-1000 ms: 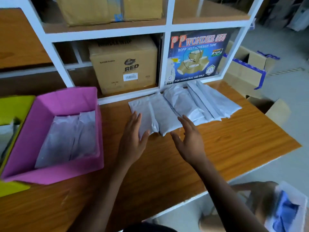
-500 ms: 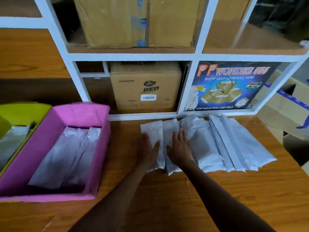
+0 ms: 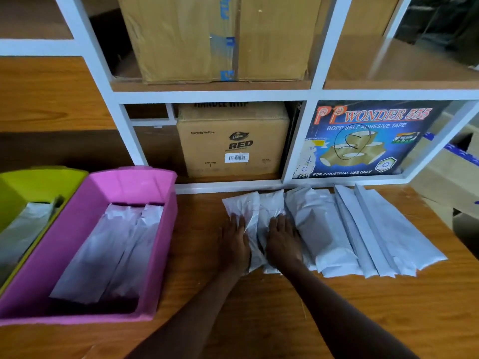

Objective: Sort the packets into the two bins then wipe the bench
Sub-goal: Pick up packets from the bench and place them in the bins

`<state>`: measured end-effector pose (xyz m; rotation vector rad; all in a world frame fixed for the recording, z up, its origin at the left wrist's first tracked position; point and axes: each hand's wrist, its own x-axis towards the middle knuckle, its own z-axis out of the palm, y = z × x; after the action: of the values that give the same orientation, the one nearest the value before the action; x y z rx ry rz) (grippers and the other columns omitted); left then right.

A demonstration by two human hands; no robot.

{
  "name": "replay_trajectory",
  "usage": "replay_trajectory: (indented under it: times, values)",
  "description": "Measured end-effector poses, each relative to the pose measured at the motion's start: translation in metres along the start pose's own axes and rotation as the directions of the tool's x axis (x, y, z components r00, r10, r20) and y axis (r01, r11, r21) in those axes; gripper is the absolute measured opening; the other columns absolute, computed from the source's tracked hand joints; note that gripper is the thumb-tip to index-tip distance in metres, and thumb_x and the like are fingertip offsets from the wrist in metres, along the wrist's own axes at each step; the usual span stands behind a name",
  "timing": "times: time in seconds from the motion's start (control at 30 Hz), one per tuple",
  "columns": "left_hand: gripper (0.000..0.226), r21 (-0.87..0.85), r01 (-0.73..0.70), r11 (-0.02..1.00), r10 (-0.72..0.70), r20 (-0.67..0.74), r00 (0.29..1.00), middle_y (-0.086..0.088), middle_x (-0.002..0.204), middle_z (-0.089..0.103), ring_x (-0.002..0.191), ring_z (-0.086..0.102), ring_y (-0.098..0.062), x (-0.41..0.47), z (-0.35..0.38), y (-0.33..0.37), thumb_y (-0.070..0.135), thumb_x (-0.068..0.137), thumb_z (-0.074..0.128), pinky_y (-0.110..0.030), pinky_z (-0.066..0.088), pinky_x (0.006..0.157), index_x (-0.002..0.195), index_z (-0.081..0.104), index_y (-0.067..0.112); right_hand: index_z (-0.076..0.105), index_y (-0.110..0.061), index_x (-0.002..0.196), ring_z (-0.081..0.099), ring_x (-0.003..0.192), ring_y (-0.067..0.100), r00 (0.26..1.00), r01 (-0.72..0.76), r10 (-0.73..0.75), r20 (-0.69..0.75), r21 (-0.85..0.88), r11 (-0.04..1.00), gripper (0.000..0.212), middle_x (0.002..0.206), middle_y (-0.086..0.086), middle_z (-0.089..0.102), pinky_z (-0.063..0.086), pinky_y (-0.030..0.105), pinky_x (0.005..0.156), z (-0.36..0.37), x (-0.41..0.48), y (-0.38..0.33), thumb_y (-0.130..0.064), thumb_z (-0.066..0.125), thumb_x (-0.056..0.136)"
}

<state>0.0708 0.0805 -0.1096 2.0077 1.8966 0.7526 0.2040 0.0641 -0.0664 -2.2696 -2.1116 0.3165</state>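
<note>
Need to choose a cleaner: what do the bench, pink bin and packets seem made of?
Bench: probably wood-look laminate, glossy; grain pattern with soft reflections. Pink bin: moulded plastic, smooth, uniform colour, rounded rim. Packets: thin plastic film, likely; grey-white, creased, slight sheen.

We find bare bench (image 3: pixel 414 307) along the near edge and in a strip between the pink bin (image 3: pixel 167 229) and the row of packets (image 3: pixel 363 229), each wide enough for a hand. At the rear, the white shelf rail (image 3: pixel 228 189) and the cardboard box (image 3: pixel 233 143) behind it block the way. At the left, the pink bin's walls stand in the path, the green bin (image 3: pixel 39 176) just beyond; both open upward.
</note>
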Motion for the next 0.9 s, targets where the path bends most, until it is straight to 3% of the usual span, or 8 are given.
replay_trajectory:
  times: [0.13, 0.2, 0.27, 0.43, 0.63, 0.73, 0.9]
  values:
    - [0.044, -0.142, -0.058, 0.988, 0.068, 0.067, 0.995, -0.010, 0.152, 0.032, 0.144, 0.026, -0.028, -0.003, -0.015, 0.000, 0.018, 0.099, 0.037, -0.039, 0.019, 0.118, 0.142, 0.041, 0.016, 0.031, -0.006, 0.142, 0.026, 0.139, 0.035, 0.999, 0.007, -0.007, 0.050, -0.003, 1.000, 0.054, 0.148, 0.018, 0.029, 0.035, 0.045, 0.110, -0.018, 0.004, -0.004, -0.026, 0.045, 0.093]
    - [0.043, -0.260, -0.101, 0.960, 0.113, 0.035, 0.993, -0.011, 0.153, 0.029, 0.145, 0.022, -0.026, -0.010, -0.030, 0.002, 0.013, 0.100, 0.038, -0.038, 0.021, 0.119, 0.143, 0.039, 0.012, 0.038, -0.004, 0.136, 0.030, 0.137, 0.034, 1.000, 0.013, -0.013, 0.010, 0.050, 0.999, 0.049, 0.143, 0.018, 0.034, 0.036, 0.043, 0.110, -0.028, -0.006, -0.012, -0.014, 0.049, 0.089]
    - [0.044, -0.310, -0.150, 0.939, 0.150, -0.024, 0.988, -0.009, 0.154, 0.028, 0.145, 0.020, -0.022, -0.020, -0.052, 0.007, 0.010, 0.100, 0.041, -0.039, 0.024, 0.118, 0.143, 0.038, 0.012, 0.039, -0.004, 0.137, 0.027, 0.140, 0.033, 0.996, 0.020, -0.013, -0.087, 0.081, 0.996, 0.047, 0.144, 0.017, 0.036, 0.031, 0.040, 0.114, -0.035, -0.021, -0.020, -0.015, 0.048, 0.092]
    - [0.048, -0.176, -0.335, 0.926, 0.326, -0.080, 0.942, -0.013, 0.154, 0.028, 0.145, 0.014, -0.021, -0.050, -0.092, -0.002, 0.026, 0.100, 0.028, -0.043, 0.027, 0.117, 0.143, 0.039, 0.008, 0.046, 0.004, 0.130, 0.028, 0.139, 0.039, 0.962, 0.059, -0.008, -0.273, 0.177, 0.982, 0.060, 0.137, 0.022, 0.045, 0.027, 0.042, 0.116, -0.036, -0.062, -0.031, -0.023, 0.022, 0.081]
    - [0.049, -0.035, -0.428, 0.903, 0.414, -0.189, 0.890, -0.006, 0.155, 0.025, 0.147, 0.016, -0.022, -0.101, -0.152, -0.010, 0.024, 0.099, 0.027, -0.037, 0.020, 0.119, 0.145, 0.034, 0.010, 0.040, 0.002, 0.141, 0.021, 0.145, 0.036, 0.922, 0.093, 0.060, -0.383, 0.369, 0.925, 0.050, 0.150, 0.019, 0.038, 0.031, 0.045, 0.115, -0.037, -0.138, -0.055, -0.016, 0.031, 0.095]
    - [0.051, -0.069, -0.433, 0.899, 0.408, -0.230, 0.884, -0.005, 0.155, 0.026, 0.146, 0.016, -0.022, -0.123, -0.188, -0.014, 0.024, 0.098, 0.026, -0.046, 0.027, 0.116, 0.144, 0.037, 0.008, 0.038, 0.000, 0.144, 0.021, 0.146, 0.033, 0.887, 0.142, 0.081, -0.454, 0.437, 0.888, 0.048, 0.152, 0.016, 0.035, 0.031, 0.043, 0.115, -0.041, -0.182, -0.076, -0.015, 0.038, 0.099]
    - [0.048, -0.119, -0.454, 0.883, 0.411, -0.271, 0.871, -0.009, 0.155, 0.027, 0.147, 0.017, -0.025, -0.156, -0.232, -0.018, 0.009, 0.099, 0.043, -0.043, 0.030, 0.115, 0.145, 0.033, 0.009, 0.046, 0.001, 0.139, 0.030, 0.142, 0.033, 0.804, 0.210, 0.093, -0.588, 0.426, 0.880, 0.044, 0.147, 0.017, 0.043, 0.033, 0.042, 0.113, -0.050, -0.237, -0.106, -0.019, 0.039, 0.100]
